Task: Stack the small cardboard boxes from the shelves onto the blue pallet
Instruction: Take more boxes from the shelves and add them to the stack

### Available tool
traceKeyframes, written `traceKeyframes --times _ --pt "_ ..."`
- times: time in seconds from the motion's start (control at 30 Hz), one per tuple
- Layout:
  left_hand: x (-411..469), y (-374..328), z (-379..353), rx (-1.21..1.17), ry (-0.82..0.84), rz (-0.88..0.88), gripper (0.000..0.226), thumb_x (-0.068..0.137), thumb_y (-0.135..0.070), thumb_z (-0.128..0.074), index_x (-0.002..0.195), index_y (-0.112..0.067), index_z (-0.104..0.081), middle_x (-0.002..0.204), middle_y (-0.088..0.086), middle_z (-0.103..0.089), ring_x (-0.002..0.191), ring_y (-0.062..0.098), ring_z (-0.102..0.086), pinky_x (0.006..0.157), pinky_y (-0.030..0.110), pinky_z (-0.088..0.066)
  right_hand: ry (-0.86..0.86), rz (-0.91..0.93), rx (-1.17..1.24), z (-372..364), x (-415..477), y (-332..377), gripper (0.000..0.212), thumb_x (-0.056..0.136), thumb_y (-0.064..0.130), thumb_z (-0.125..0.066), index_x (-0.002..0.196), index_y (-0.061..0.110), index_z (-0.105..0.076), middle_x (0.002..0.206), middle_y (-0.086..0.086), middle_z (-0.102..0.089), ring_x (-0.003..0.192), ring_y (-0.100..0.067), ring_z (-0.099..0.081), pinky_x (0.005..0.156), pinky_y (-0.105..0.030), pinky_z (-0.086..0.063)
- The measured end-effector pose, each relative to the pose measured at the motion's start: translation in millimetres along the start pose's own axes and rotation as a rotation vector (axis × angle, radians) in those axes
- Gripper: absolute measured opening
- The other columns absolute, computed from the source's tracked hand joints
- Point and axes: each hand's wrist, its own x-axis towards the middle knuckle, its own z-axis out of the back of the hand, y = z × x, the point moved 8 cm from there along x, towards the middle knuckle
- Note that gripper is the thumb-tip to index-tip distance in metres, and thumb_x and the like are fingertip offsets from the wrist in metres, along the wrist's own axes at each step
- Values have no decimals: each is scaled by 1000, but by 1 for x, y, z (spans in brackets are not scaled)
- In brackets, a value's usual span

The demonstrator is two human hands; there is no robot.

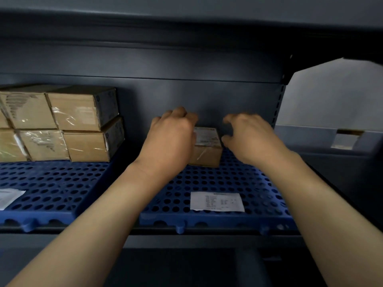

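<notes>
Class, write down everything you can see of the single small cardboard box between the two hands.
The small cardboard box is brown, taped across its front, with a pale printed label on top. It sits flat and closed on the blue perforated panel, apart from the stacked boxes at left. The left hand curls over its left end; the right hand is at its right side, contact unclear.

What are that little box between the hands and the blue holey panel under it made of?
The small box: brown cardboard, matte, with a glossy tape strip and a printed paper label on top. The blue panel: looks like moulded plastic, slightly shiny, with regular round holes; I can't be certain.
</notes>
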Motion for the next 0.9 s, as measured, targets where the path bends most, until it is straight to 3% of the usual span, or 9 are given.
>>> traceKeyframes --times 0.23,0.4,0.5,0.63,0.73,0.8,0.9 --pt "-10 -41 4 -43 9 -65 30 92 -14 -49 122 -15 -55 118 8 -56 108 28 -51 91 36 -35 -18 -20 -12 17 -30 -14 26 94 13 -53 118 5 -58 114 -12 -61 104 -26 -54 82 -35 -49" --pt "-23 -74 0 -46 76 -183 29 93 -14 -47 121 -15 -54 116 6 -54 108 26 -47 91 35 -33 44 -151 -121 25 -52 -25 30 94 15 -53 123 11 -55 120 -12 -59 109 -27 -53 77 -30 -44" --pt "-35 -97 8 -66 54 -290 30 88 -10 -54 118 -16 -55 112 5 -56 106 27 -48 88 35 -35 -29 -186 -223 39 -79 -28 21 91 13 -55 111 10 -59 106 -11 -63 97 -28 -57 65 -27 -38" --pt "-57 -117 21 -158 63 -455 23 89 -12 -54 111 -17 -57 105 5 -57 100 27 -51 83 38 -38 -35 -317 -306 54 -123 -27 5 88 13 -56 92 10 -58 91 -10 -62 87 -30 -56 61 -30 -33" --pt "-76 -134 34 -249 62 -575 20 88 -12 -54 107 -16 -59 100 6 -58 93 29 -53 76 39 -38 -18 -455 -327 65 -163 -28 13 88 16 -57 82 13 -47 86 -7 -55 88 -29 -54 62 -31 -32" --pt "-91 -154 41 -327 90 -657 21 90 -17 -51 111 -17 -58 102 4 -57 97 28 -52 79 39 -37 4 -557 -350 74 -196 -32 8 88 14 -58 89 11 -51 94 -8 -57 92 -30 -54 63 -33 -35" --pt "-118 -195 53 -447 119 -784 27 94 -23 -46 119 -20 -53 108 1 -56 101 24 -50 85 37 -37 19 -719 -403 97 -255 -37 21 91 18 -56 111 13 -57 107 -8 -60 98 -28 -55 67 -33 -40"
